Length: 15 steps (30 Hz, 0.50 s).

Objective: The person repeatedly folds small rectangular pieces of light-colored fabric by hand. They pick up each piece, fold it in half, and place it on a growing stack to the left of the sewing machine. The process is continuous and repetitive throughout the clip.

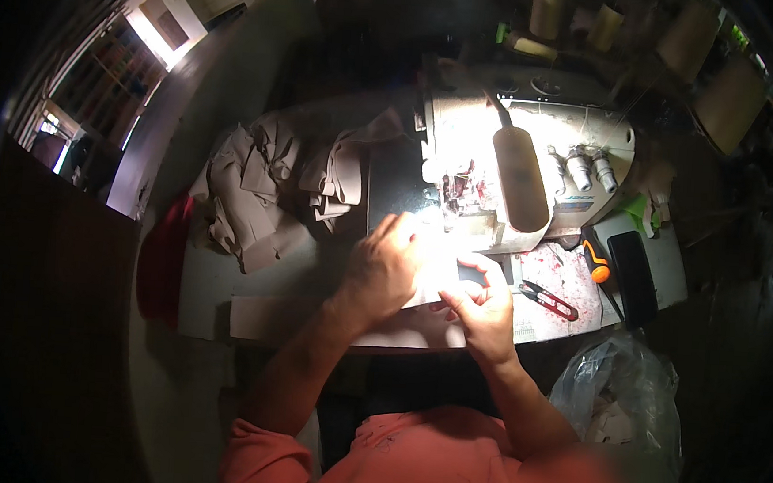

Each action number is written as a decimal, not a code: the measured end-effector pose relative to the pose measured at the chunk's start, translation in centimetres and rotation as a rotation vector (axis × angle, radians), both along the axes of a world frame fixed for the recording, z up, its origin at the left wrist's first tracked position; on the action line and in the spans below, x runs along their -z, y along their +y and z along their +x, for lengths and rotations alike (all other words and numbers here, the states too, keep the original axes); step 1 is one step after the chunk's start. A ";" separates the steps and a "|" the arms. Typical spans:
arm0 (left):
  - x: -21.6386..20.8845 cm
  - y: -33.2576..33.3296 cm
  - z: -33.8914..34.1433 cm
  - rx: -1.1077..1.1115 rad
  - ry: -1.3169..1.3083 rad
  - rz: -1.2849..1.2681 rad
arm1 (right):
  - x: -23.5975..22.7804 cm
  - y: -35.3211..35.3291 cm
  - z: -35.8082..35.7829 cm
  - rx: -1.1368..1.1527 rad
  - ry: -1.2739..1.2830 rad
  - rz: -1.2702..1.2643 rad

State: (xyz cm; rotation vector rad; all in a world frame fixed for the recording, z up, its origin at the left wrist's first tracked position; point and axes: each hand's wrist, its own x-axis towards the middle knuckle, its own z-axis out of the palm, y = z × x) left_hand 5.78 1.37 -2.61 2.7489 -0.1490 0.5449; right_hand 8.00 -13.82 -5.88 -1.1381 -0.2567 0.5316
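Observation:
Under the bright lamp glare, a pale fabric piece (435, 284) lies at the front of the sewing machine (579, 125). My left hand (387, 264) presses down on its left side with bent fingers held close together; the fingertips are washed out by the light. On the other side, my right hand (481, 311) pinches the fabric's edge between thumb and fingers. The needle area (465, 189) sits just beyond both hands, and glare hides its detail. A pale flat strip (267, 316) runs along the table's near edge, left of my hands.
Crumpled beige fabric pieces (248, 193) are heaped on the left. Right of the machine lie red-handled thread snips (551, 301), an orange-and-black tool (599, 270) and a dark phone (632, 279). A clear plastic bag (626, 380) hangs below. Thread cones (546, 14) stand behind.

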 end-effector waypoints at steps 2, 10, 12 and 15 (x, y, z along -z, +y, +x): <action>-0.3 0.5 1.1 0.030 -0.079 -0.091 | 0.1 0.4 0.5 -0.017 -0.022 -0.066; -0.5 1.1 2.5 0.081 -0.201 -0.048 | -0.6 1.3 1.7 -0.003 -0.081 -0.100; -0.6 0.1 1.7 0.048 -0.305 -0.029 | -0.2 1.4 1.9 0.019 -0.119 -0.119; 0.7 0.1 0.6 0.089 -0.195 -0.030 | -0.5 1.6 2.0 0.031 -0.117 -0.140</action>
